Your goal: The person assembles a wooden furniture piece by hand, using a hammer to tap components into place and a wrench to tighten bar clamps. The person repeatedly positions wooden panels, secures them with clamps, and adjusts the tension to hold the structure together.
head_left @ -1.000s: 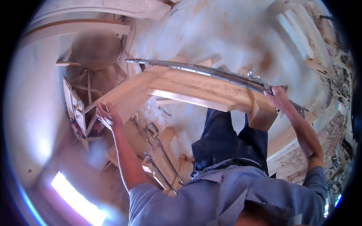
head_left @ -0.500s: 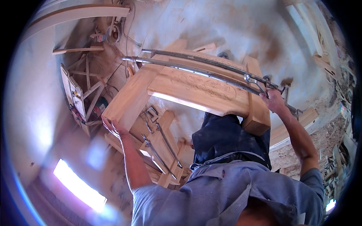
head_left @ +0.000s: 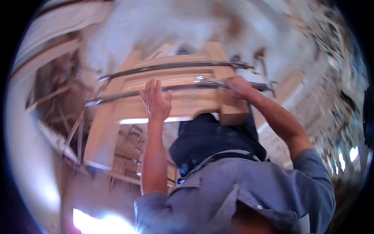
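My right hand [head_left: 237, 87] is closed around a shiny metal wrench [head_left: 213, 81], beside the right end of the nearer bar clamp [head_left: 179, 88]. My left hand [head_left: 157, 103] is raised with its fingers spread, holding nothing. It appears in front of the same clamp's bar; whether it touches the bar cannot be told. A second bar clamp [head_left: 167, 67] runs farther back. Both clamps lie across a pale wooden frame, from its thick left post [head_left: 102, 134] to its right post [head_left: 233, 113]. Motion smears the wood's surface, so the carving on its panel barely shows.
Below the frame's left half, more metal clamps [head_left: 134, 134] lie blurred among timber. A slatted wooden stand [head_left: 74, 132] is at the left. Wood scraps and debris [head_left: 323, 117] cover the right side. A loose board [head_left: 290, 87] lies beyond my right forearm.
My left hand has left the frame's left post and moved right, up toward the nearer clamp. My right hand stays on the wrench. The whole view has swung, shifting the frame leftward.
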The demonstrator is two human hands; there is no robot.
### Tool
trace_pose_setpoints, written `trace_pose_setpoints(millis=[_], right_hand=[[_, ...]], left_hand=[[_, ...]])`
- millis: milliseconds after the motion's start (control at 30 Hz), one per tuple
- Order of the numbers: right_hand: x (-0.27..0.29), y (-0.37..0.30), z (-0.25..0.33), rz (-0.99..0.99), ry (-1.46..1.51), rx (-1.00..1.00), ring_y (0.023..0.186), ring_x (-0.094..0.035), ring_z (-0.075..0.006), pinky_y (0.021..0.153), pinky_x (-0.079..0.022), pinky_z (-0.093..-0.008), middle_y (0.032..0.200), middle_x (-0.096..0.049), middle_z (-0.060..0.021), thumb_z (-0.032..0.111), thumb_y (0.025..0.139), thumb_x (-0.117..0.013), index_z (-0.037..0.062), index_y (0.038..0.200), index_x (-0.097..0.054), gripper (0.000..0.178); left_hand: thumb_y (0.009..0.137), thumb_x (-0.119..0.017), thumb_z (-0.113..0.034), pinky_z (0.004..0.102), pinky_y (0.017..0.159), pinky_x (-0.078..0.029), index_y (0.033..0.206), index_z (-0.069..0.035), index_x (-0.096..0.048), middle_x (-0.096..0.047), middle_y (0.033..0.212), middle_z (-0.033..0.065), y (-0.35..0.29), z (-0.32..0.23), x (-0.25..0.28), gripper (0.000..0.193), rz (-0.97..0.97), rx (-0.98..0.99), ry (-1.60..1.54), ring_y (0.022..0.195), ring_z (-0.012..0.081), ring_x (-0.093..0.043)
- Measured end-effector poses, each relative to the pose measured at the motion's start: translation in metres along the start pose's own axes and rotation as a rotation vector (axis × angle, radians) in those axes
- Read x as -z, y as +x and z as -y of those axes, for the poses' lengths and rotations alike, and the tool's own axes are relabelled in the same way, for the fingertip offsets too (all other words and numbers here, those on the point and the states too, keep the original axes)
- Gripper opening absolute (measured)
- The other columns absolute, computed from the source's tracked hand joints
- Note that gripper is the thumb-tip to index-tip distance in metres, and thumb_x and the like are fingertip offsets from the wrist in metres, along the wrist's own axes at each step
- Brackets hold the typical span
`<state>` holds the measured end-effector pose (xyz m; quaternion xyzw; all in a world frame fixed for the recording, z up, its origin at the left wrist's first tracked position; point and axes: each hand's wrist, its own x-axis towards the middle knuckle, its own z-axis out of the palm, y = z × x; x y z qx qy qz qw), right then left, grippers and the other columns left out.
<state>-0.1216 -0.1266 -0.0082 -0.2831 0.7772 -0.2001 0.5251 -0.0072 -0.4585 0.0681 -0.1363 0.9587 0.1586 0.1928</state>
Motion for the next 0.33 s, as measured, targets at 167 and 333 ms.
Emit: trace_pose_setpoints(millis=[167, 333], right_hand=[[0.001, 0.008, 0.008, -0.059, 0.086, 0.052, 0.088, -0.065, -0.0389, 0.077, -0.051, -0.047, 0.093, -0.067, -0.0204, 0.036, 0.091, -0.059, 0.0042, 0.099, -0.067, 0.033], [-0.008, -0.007, -0.029, -0.426, 0.33, 0.033, 0.112, -0.06, -0.0325, 0.093, -0.046, -0.042, 0.104, -0.068, -0.0182, 0.033, 0.087, -0.066, 0.006, 0.093, -0.068, 0.027]], left_hand=[[0.092, -0.056, -0.046, 0.0553, 0.109, -0.028, 0.121, -0.008, -0.066, -0.068, 0.111, 0.0179, 0.059, -0.055, -0.029, 0.049, 0.678, -0.022, 0.066, 0.116, 0.0342, -0.057], [0.093, -0.054, -0.051, 0.0529, 0.108, -0.029, 0.118, -0.011, -0.069, -0.07, 0.106, 0.0182, 0.062, -0.043, -0.05, 0.05, 0.74, 0.039, 0.018, 0.114, 0.0322, -0.06]])
